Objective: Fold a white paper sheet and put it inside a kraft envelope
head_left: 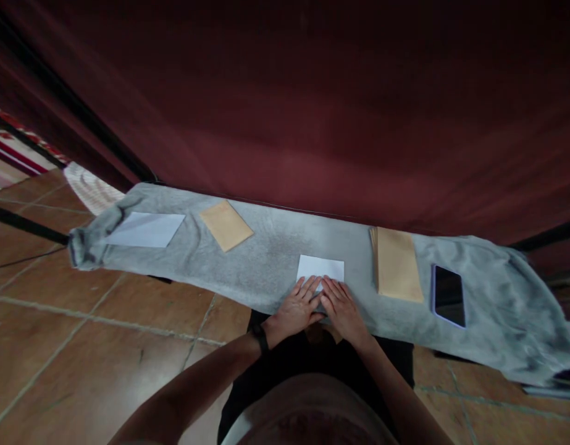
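Observation:
A white sheet of paper (320, 266), perhaps folded, lies on the grey cloth in front of me. My left hand (299, 308) rests on its near left part, fingers stretched out flat. Beside it my right hand (343, 308) presses on the near right part, fingers likewise extended. The two hands nearly meet at the middle and cover the paper's near edge. Right of them sits a stack of brown envelopes (398, 266). A single brown envelope (226, 225) lies farther off to the left.
Grey cloth (266, 262) covers the long, narrow surface. More white paper (146, 229) lies at its left end. A phone (448, 296) with a dark screen lies right of the envelope stack. A dark red curtain (303, 154) hangs along the far edge. Below is tiled floor (104, 364).

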A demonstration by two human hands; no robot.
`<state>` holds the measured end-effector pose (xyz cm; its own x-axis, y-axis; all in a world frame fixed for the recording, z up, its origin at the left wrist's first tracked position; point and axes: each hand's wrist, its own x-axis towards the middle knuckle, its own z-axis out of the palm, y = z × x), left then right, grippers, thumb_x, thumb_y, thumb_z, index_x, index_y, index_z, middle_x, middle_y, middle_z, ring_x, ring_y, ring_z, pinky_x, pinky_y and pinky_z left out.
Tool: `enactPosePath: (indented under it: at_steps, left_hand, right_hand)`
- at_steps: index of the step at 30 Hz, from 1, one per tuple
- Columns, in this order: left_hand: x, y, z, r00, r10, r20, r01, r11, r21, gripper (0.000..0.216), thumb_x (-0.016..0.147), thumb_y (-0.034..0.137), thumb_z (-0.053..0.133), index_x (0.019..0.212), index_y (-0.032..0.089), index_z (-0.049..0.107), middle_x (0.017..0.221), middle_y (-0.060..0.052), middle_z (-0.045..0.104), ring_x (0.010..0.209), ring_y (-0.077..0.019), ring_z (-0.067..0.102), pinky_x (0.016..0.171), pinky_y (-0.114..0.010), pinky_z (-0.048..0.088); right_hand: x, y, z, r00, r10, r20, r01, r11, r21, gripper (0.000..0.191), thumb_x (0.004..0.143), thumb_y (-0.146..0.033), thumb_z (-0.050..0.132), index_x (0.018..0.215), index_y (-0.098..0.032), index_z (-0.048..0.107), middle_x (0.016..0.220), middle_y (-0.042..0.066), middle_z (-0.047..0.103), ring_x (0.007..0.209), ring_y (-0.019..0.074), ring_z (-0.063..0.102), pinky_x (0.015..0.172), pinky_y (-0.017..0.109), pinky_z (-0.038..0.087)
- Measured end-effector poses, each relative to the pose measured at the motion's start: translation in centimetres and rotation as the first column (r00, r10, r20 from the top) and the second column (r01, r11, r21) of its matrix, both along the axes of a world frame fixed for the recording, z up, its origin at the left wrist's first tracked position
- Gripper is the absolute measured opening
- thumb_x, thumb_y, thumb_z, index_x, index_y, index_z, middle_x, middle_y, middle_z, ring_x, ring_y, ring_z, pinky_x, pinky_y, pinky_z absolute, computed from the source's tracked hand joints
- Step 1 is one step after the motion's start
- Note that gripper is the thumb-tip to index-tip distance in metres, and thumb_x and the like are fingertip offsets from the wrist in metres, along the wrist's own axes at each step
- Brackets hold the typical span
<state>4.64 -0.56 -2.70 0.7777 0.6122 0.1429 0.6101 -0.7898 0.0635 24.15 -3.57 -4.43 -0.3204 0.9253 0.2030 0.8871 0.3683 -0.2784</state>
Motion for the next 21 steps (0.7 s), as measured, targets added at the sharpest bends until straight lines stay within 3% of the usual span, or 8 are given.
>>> enactPosePath:
  at_steps: [6, 12, 17, 21]
  left_hand:
    - [0.1, -0.3, -0.1, 1.0, -0.019, -0.01, 0.019, 1.0, 0.002, 0.066, 0.092, 0.054, 0.06, 0.142, 0.011, 0.048, 0.155, -0.021, 0.041, 0.149, -0.0329, 0.029, 0.123, -0.052, 0.019]
    - [0.2, -0.1, -0.6, 0.999, -0.022, -0.03, 0.022, 1.0, -0.011, 0.06, 0.092, 0.054, 0.06, 0.137, 0.014, 0.054, 0.146, -0.018, 0.053, 0.144, -0.0325, 0.039, 0.122, -0.051, 0.021]
    - [0.0, 0.0, -0.2, 0.998, -0.056, -0.013, 0.056, 0.998, 0.0, 0.061, 0.093, 0.055, 0.059, 0.135, 0.011, 0.055, 0.149, -0.019, 0.05, 0.146, -0.0337, 0.036, 0.123, -0.049, 0.019]
    - [-0.4, -0.3, -0.2, 1.0, -0.021, 0.022, 0.021, 1.0, -0.021, 0.075, 0.094, 0.059, 0.054, 0.147, 0.008, 0.041, 0.156, -0.021, 0.039, 0.15, -0.0306, 0.027, 0.124, -0.045, 0.019]
  right_hand:
    - [-0.3, 2.9, -0.3, 0.998, 0.064, 0.027, -0.063, 0.998, -0.013, 0.051, 0.105, -0.028, 0.023, 0.15, -0.013, 0.044, 0.154, 0.014, 0.045, 0.146, 0.0238, 0.037, 0.119, 0.049, 0.031]
    - [-2.9, 6.3, 0.4, 0.998, 0.037, 0.046, -0.031, 0.992, -0.124, 0.053, 0.107, -0.036, 0.018, 0.15, -0.022, 0.044, 0.159, 0.005, 0.039, 0.148, 0.0219, 0.032, 0.121, 0.047, 0.025]
    - [-3.5, 7.5, 0.3, 0.998, 0.019, 0.063, -0.013, 0.995, -0.097, 0.055, 0.107, -0.035, 0.016, 0.152, -0.017, 0.042, 0.159, 0.006, 0.038, 0.149, 0.0215, 0.031, 0.122, 0.044, 0.024]
    - [-2.3, 6.8, -0.6, 0.996, -0.045, 0.078, 0.047, 0.999, -0.026, 0.055, 0.107, -0.034, 0.019, 0.153, -0.013, 0.039, 0.16, 0.01, 0.036, 0.149, 0.0225, 0.03, 0.122, 0.046, 0.024]
